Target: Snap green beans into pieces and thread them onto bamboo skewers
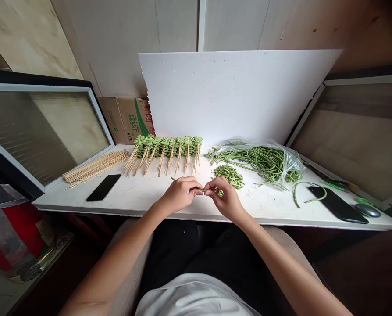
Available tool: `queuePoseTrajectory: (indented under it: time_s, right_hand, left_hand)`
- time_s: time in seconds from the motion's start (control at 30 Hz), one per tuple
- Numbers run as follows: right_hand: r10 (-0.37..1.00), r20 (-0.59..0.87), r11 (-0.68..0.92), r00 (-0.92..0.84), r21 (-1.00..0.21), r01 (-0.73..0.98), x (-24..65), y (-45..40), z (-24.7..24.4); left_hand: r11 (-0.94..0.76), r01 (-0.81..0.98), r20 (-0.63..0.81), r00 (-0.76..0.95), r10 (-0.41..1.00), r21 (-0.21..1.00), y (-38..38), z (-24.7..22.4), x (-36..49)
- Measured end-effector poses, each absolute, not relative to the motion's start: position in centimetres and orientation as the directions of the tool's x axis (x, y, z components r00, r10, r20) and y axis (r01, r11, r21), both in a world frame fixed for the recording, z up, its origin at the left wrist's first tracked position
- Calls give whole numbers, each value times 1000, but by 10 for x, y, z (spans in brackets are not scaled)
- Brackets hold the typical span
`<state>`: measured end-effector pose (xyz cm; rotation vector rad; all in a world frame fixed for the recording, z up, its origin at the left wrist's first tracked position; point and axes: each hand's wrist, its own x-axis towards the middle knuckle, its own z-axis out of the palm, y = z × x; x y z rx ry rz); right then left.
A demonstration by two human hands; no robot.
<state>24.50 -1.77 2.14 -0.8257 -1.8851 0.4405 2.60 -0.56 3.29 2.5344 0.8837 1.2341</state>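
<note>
Over the front of the white table (150, 197), my left hand (180, 193) and my right hand (225, 198) meet fingertip to fingertip. A thin green bean (201, 190) runs between them, pinched by both. More short green pieces show between the fingers of my right hand. Just behind that hand lies a pile of short cut bean pieces (229, 174). Long green beans (258, 158) spread out of a clear plastic bag (290, 169) at the right. Behind my left hand, bundles of skewered bean pieces (168, 145) stand in a row, their bare sticks pointing forward.
Loose wooden skewers (95, 166) and a black phone (104, 188) lie at the left. On the right are a long dark object (340, 205), a loose bean (296, 195) and a dark mouse-shaped object (367, 210). A white board (242, 96) and a cardboard box (125, 120) stand behind.
</note>
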Motion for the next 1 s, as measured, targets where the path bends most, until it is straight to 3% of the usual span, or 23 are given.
queuePoseTrajectory:
  time_s: [0.1, 0.33, 0.5, 0.63, 0.8, 1.0]
  right_hand:
    - [663, 675, 748, -324, -572, 337, 244, -18, 20]
    - [588, 642, 808, -492, -497, 317, 253, -11, 24]
    - [565, 696, 818, -444, -401, 412, 283, 3, 38]
    - [675, 709, 636, -202, -421, 647, 309, 22, 32]
    - [896, 439, 259, -61, -408, 875, 317, 37, 2]
    - [990, 142, 63, -12, -362, 930, 321, 39, -5]
  left_hand:
    - [-830, 414, 660, 510, 551, 373, -5, 32, 26]
    - [-830, 368, 595, 580, 557, 418, 1, 30, 25]
    - [-750, 554, 591, 485, 644, 362, 33, 22, -16]
    - [-630, 667, 559, 368, 743, 399, 51, 14, -44]
    - [-653, 641, 522, 425, 739, 403, 47, 5, -31]
    - [-630, 642, 457, 446, 770, 437, 40, 8, -23]
